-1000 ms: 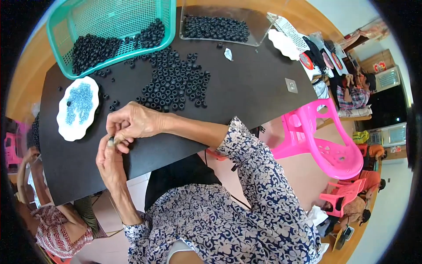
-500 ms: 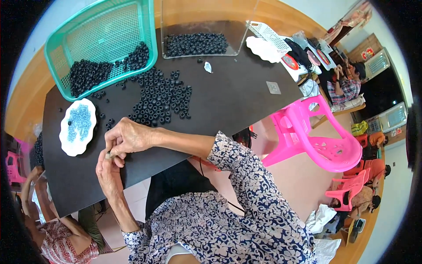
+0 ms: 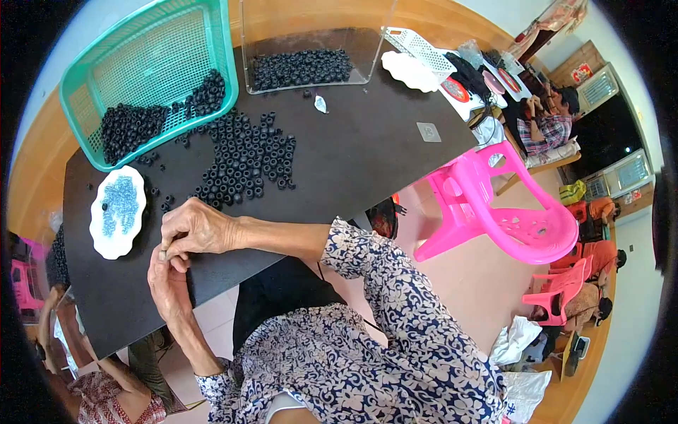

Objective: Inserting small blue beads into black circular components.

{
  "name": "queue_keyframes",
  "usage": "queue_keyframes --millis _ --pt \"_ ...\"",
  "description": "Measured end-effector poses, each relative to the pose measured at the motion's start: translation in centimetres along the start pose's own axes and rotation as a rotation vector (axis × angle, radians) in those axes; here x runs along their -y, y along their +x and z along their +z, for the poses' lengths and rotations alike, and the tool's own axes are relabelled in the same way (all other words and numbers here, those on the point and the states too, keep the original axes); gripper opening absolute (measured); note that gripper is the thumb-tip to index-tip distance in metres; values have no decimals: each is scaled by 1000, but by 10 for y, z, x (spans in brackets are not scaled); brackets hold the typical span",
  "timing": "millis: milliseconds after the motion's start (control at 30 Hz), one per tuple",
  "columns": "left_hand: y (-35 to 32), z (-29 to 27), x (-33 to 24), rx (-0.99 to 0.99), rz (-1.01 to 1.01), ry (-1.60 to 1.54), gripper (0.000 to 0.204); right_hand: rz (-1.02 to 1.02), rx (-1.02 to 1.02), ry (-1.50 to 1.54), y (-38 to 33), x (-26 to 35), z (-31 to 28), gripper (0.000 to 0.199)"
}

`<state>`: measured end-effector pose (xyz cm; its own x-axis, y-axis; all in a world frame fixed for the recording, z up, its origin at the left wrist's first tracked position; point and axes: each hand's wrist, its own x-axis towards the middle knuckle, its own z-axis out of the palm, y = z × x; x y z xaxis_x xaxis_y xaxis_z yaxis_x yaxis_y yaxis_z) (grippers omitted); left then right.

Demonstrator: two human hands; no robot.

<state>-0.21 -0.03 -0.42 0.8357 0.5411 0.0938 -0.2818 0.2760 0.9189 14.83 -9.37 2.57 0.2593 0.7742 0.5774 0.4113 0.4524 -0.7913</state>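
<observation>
My right hand (image 3: 201,227) and my left hand (image 3: 169,288) meet over the near left part of the dark table. Both are closed in a pinch, fingertips touching. Something small and pale shows at the fingertips; whether it is a held piece or a finger covering I cannot make out. Just beyond the hands lies a loose spread of black ring-shaped beads (image 3: 244,159). To their left, a white scalloped dish (image 3: 101,239) carries small clear-blue beads (image 3: 121,198) and one black bead.
A green plastic basket (image 3: 70,106) and a clear bin (image 3: 244,60) at the back hold more black beads. Right of them are a white plate (image 3: 409,71) and a clear square (image 3: 429,132). A pink chair (image 3: 519,226) stands right of the table. Other people sit at the left and right.
The whole view has shifted slightly, with the table's things now a little further left. My hands stay pinched together in about the same place over the table.
</observation>
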Motion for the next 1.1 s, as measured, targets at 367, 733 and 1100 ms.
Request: queue_keyframes --millis 367,733,1100 --pt "-4 -6 -2 -46 -42 24 32 114 103 -38 -1 -12 0 18" --pt "3 8 -6 -158 -79 -79 25 317 139 141 -10 -25 -6 27" --pt "4 2 5 -58 -111 -181 27 271 121 133 -10 -21 -4 31"
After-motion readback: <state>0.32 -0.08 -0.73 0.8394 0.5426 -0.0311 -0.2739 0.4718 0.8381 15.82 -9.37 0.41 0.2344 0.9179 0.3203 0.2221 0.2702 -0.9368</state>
